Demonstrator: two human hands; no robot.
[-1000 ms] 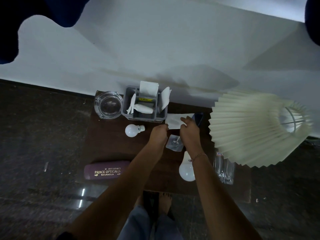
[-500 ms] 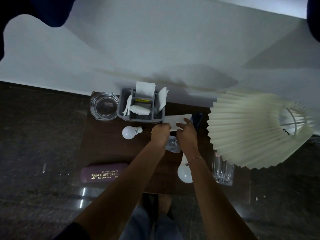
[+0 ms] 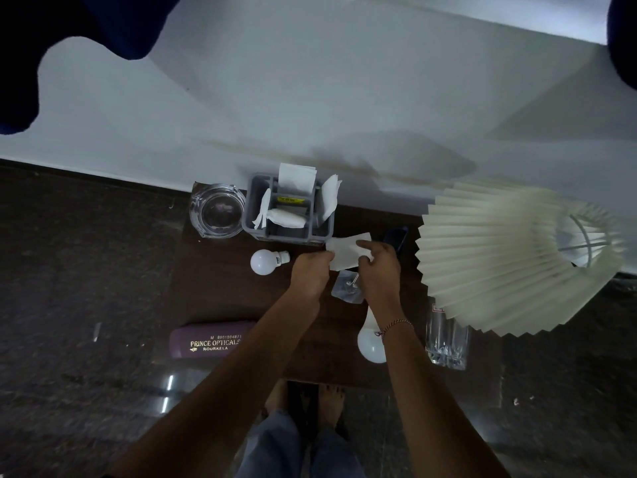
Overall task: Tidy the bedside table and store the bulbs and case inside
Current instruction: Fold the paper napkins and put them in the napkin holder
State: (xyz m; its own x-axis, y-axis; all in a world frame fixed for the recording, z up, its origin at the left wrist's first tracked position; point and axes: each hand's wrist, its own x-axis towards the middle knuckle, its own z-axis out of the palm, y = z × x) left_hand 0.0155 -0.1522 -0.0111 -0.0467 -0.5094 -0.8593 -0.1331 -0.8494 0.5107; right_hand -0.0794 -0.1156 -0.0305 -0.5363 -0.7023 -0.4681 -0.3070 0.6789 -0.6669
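My left hand (image 3: 310, 272) and my right hand (image 3: 377, 270) both pinch a white paper tissue (image 3: 346, 251) above the middle of the dark wooden bedside table (image 3: 220, 294). A small white bulb (image 3: 263, 262) lies left of my hands. A larger white bulb (image 3: 370, 345) lies near the front edge, partly hidden by my right forearm. The purple spectacle case (image 3: 210, 341) marked PRINCE OPTICALS lies at the front left. A small clear plastic bag (image 3: 348, 288) with metal parts rests under my hands.
A glass ashtray (image 3: 217, 211) and a grey organiser (image 3: 287, 212) stuffed with tissues stand at the back. A dark phone (image 3: 396, 238) lies by the pleated cream lampshade (image 3: 510, 260) at the right. A clear tumbler (image 3: 446, 338) stands front right. My bare feet (image 3: 327, 403) show below.
Both hands have lifted the tissue off the table and drawn it slightly toward me, crumpling it between the fingers. The view shifted a little.
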